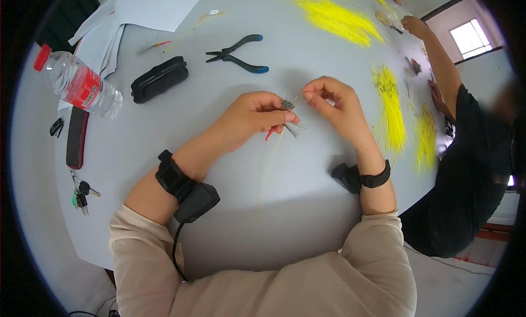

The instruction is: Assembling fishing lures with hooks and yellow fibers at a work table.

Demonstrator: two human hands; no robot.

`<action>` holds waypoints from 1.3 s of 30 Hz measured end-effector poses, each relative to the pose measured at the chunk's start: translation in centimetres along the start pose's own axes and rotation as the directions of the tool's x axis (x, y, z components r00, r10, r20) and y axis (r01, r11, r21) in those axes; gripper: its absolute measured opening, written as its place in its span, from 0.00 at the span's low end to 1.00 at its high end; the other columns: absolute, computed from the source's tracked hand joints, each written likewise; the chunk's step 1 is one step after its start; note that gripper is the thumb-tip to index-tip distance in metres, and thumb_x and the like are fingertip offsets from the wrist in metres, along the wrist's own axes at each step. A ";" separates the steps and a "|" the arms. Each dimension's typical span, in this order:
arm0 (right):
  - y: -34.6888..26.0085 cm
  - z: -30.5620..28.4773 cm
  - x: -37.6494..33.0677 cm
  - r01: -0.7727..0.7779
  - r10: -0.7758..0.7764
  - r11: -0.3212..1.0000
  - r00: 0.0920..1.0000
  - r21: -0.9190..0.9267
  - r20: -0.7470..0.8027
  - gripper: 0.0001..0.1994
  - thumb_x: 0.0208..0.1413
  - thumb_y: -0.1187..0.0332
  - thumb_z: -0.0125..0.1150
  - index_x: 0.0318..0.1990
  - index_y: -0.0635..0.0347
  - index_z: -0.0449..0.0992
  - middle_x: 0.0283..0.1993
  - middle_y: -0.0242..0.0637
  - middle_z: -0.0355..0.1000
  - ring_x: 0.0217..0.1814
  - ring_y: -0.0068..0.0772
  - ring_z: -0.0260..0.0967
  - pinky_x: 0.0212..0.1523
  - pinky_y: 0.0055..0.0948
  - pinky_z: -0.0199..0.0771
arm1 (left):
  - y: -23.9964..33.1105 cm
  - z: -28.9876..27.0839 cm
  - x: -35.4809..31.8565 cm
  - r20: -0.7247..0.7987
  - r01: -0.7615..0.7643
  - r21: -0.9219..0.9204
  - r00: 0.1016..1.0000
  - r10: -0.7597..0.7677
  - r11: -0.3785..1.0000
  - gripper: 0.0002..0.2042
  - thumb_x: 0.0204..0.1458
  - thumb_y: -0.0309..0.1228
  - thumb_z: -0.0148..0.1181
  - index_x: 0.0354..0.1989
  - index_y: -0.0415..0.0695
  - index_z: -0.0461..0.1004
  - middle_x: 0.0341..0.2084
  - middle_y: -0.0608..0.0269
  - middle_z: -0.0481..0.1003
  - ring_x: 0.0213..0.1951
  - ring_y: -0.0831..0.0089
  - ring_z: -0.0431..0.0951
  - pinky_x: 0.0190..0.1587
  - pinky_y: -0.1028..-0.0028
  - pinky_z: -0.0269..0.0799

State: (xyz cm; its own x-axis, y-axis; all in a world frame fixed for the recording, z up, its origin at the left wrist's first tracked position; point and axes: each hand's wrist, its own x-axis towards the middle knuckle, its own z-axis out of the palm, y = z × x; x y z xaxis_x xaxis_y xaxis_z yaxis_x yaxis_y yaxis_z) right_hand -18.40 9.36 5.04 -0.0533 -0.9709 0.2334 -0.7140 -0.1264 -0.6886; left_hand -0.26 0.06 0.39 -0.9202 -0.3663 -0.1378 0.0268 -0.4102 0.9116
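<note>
on the table, below the pliers: a small bundle of thin grey wires with a red tip (pixel 287 118) sits between both hands, held just above the pale grey round table (pixel 307 207).
landmark: black long-nose pliers with blue handles (pixel 239 54) lie on the table, jaws pointing left.
left hand: left hand (pixel 253 115), below the pliers, has its fingers curled shut around the wire bundle; the red tip pokes out beneath them.
right hand: right hand (pixel 335 106), below and right of the pliers, has thumb and forefinger pinched narrow on a thin strand at the bundle's top end.
wrists: a black strap with a cabled box (pixel 186 190) on the left, a black band (pixel 366 177) on the right.
left of the pliers: a black rectangular case (pixel 159 79), then a clear plastic bottle with a red cap (pixel 79 82).
right of the pliers: heaps of bright yellow wire strands (pixel 335 16), with another person's arm (pixel 438 54) reaching across the table's far edge.
far below left of the pliers: a bunch of keys (pixel 82 191).
</note>
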 end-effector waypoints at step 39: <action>-0.3 1.7 -0.6 -0.386 0.371 0.700 0.915 0.601 0.156 0.05 0.51 0.71 0.55 0.33 0.62 0.72 0.27 0.28 0.69 0.26 0.16 0.63 0.29 0.17 0.63 | -0.5 0.1 0.2 -0.156 -0.136 0.128 0.975 0.156 0.982 0.06 0.48 0.30 0.59 0.30 0.41 0.74 0.21 0.69 0.71 0.24 0.84 0.69 0.23 0.83 0.62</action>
State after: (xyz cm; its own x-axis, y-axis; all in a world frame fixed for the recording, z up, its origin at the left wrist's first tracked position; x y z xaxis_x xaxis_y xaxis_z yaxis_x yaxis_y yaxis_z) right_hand -16.92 9.68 3.94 -0.2046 -0.9674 -0.1491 -0.0592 0.1643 -0.9846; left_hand -0.50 0.28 -0.04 -0.8325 -0.5515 -0.0529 0.1017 -0.2460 0.9639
